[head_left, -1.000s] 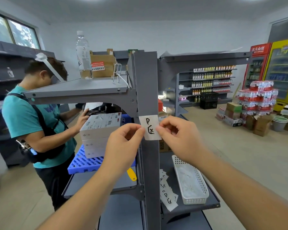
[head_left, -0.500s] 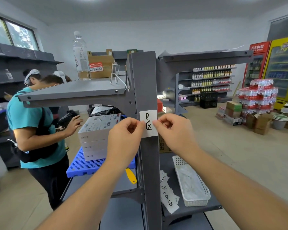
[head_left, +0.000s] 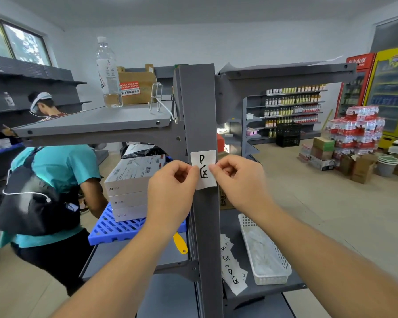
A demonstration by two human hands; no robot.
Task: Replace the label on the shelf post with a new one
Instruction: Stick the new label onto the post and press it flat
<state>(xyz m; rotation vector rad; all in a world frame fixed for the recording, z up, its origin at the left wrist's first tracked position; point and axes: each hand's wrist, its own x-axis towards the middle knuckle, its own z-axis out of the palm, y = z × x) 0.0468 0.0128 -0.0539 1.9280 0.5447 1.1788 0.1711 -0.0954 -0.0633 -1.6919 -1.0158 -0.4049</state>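
A white paper label point(head_left: 203, 164) with black handwritten marks lies flat against the front of the grey shelf post point(head_left: 200, 111), at mid height. My left hand point(head_left: 174, 187) pinches its left edge between thumb and forefinger. My right hand point(head_left: 237, 180) pinches its right edge the same way. Both hands are level with the lower half of the label. Several other white labels point(head_left: 232, 269) with similar marks lie in a loose pile on the lower shelf point(head_left: 296, 283), right of the post.
A white plastic basket point(head_left: 265, 251) sits beside the loose labels. Left of the post are white boxes point(head_left: 131, 182) on a blue pallet point(head_left: 115, 230), a yellow tool point(head_left: 180, 244), and a person in a teal shirt point(head_left: 55, 171) bending close. A water bottle point(head_left: 107, 72) and carton point(head_left: 137, 87) stand on the upper shelf.
The label went from held slightly off the post to lying flat against it, a little higher. The person in teal bent down and turned away; a second person shows behind.
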